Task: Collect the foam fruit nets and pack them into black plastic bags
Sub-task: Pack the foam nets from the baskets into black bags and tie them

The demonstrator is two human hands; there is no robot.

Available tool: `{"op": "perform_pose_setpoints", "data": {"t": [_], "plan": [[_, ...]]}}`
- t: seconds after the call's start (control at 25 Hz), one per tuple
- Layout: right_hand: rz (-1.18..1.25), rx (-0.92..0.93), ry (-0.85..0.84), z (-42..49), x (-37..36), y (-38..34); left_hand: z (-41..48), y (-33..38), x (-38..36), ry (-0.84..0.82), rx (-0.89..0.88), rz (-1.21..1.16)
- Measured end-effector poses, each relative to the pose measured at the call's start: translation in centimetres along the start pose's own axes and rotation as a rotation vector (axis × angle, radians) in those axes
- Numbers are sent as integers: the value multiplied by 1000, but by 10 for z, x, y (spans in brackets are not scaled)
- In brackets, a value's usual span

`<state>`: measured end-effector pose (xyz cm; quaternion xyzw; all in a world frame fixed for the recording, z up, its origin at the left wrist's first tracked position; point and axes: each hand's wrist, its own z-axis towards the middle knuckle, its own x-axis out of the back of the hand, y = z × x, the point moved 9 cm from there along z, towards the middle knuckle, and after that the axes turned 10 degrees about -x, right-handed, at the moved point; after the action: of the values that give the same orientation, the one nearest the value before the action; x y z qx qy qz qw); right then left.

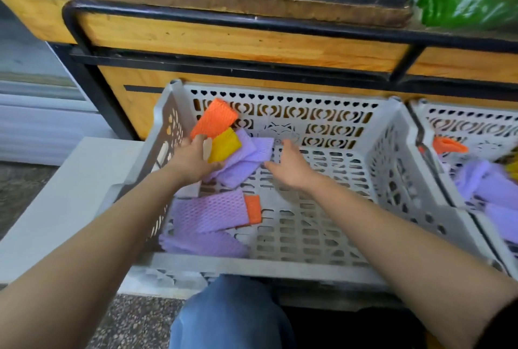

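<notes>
Both hands are reaching into the grey crate (280,267), which sits on the floor in front of a wooden stand (224,40).

At the crate's back left corner, the left hand (193,160) grips a fanned bunch of foam nets. An orange net (214,118) stands up against the back wall, a yellow net (224,148) lies just under it, and several purple nets (246,163) splay toward the crate's middle. Its fingers (199,141) curl over the bunch, apparently so that one hand stores what has been gathered while the other fetches more.

The right hand (291,166) hovers over the crate's bare middle. Its fingers (290,148) are loosely spread and hold nothing, and their tips are just beside the end of one purple net. It looks ready either to tuck that net into the bunch or to go for the next one.

More nets wait by the crate's front left corner. These are loose purple nets (207,212) lying flat on the bottom, with a small orange net (252,208) touching their right edge. A second crate (459,113) touches the first on its right side and holds more nets.

No black bag is in view, so the job seems to be at the collecting stage, with packing not yet begun. The light nets could slip out of a bunch this full.
</notes>
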<state>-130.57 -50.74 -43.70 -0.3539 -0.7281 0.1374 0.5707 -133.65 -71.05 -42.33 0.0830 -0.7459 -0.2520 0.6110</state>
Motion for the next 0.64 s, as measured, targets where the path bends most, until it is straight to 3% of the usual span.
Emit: {"op": "perform_pose_setpoints", "data": {"t": [0.24, 0.48, 0.64], "plan": [[301, -156, -95, 54, -41, 16, 26, -15, -40, -116, 26, 26], [622, -182, -274, 49, -56, -5, 29, -14, -28, 31, 59, 70], [721, -135, -286, 28, -30, -16, 20, 8, -5, 154, -50, 47]]}}
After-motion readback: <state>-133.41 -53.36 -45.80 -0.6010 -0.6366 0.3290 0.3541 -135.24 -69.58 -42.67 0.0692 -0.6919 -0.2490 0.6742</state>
